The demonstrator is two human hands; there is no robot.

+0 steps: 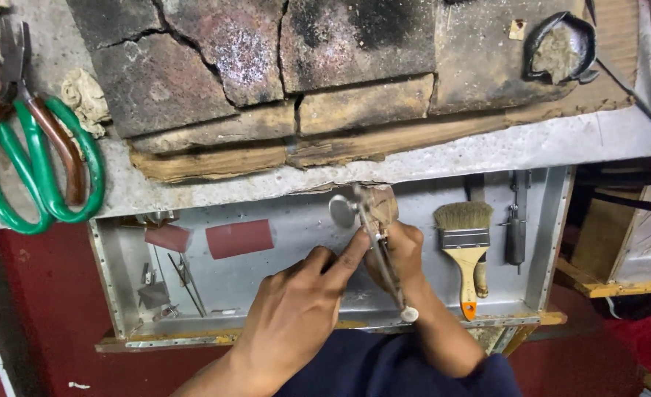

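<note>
Over the metal drawer (553, 220), a small disc (341, 211) was pinched by the left hand (296, 312); a slim tool (381, 250) was gripped by the right hand (402, 254).

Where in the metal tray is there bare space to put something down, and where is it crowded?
The tray floor is bare between the red sandpaper roll and the left hand. A narrow strip lies between the brush and the hanging tool. It is crowded around both hands at the metal disc, right hand, and among the scraps at the tray's left.
</note>
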